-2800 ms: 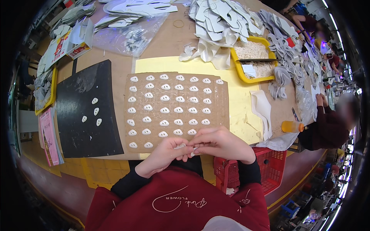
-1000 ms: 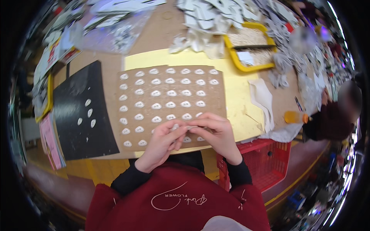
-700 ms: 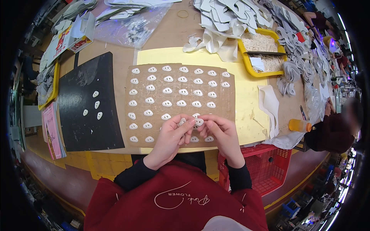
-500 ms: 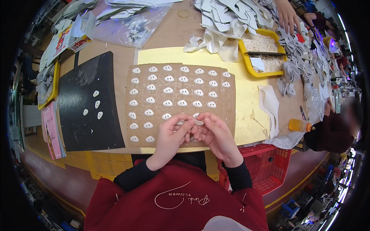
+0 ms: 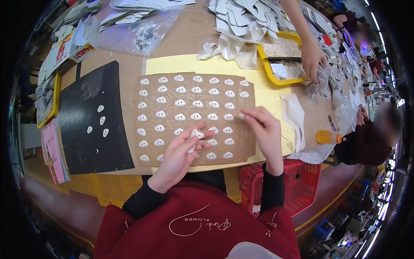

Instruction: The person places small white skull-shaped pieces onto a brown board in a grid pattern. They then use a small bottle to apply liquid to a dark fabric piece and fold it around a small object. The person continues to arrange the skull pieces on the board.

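Note:
A brown cardboard sheet [image 5: 248, 142] carries rows of small white rounded-triangular pieces [image 5: 197, 103], each with two dark holes. Over its near edge, my left hand [image 5: 174, 159] is closed around a few of the same white two-holed pieces [image 5: 197, 134], one lying on top by the fingers. My right hand [image 5: 266, 129] is raised at the sheet's right edge. Its thumb and forefinger pinch a small white piece [image 5: 242, 115], mostly covered by the fingertips. Left of the sheet, several more such pieces [image 5: 102, 120] rest on a black board [image 5: 95, 151].
Yellow paper [image 5: 271, 99] lies beneath the cardboard. A yellow tray [image 5: 264, 64], white cut pieces [image 5: 241, 17] and a co-worker's hand [image 5: 312, 60] are at the back right. An orange-filled bottle [image 5: 328, 137] stands right; a red basket [image 5: 302, 190] sits below the table edge.
My hands have parted: the right has moved right and up with a small white piece, and the left stays over the cardboard. The co-worker's hand has reached down beside the yellow tray.

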### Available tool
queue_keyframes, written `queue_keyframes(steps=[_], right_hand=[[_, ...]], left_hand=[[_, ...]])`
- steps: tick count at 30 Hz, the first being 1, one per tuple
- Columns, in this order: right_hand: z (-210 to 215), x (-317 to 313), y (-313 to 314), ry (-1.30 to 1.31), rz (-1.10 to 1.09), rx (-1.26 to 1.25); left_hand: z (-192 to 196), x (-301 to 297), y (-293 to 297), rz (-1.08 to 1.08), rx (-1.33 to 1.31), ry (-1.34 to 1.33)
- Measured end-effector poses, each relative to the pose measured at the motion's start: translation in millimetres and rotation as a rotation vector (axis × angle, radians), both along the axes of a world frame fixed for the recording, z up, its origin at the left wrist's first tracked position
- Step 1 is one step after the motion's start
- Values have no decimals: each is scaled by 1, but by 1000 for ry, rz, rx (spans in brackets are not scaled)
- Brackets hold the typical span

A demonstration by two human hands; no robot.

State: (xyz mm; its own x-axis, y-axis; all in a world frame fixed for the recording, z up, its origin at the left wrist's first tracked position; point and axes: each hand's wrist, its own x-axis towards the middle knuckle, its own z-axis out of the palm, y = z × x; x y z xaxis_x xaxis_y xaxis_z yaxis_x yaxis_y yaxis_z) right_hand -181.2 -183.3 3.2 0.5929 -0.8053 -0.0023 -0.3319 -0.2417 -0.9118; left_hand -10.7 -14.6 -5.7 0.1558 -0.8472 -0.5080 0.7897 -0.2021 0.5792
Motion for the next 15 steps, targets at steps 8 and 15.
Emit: queue_keyframes(steps=[8, 15], right_hand=[[-19, 1, -46, 176, 87, -45], [-28, 3, -48, 167, 68, -73]], left_hand=[[-8, -4, 7, -119, 35, -63], [-16, -7, 12, -138, 26, -42]])
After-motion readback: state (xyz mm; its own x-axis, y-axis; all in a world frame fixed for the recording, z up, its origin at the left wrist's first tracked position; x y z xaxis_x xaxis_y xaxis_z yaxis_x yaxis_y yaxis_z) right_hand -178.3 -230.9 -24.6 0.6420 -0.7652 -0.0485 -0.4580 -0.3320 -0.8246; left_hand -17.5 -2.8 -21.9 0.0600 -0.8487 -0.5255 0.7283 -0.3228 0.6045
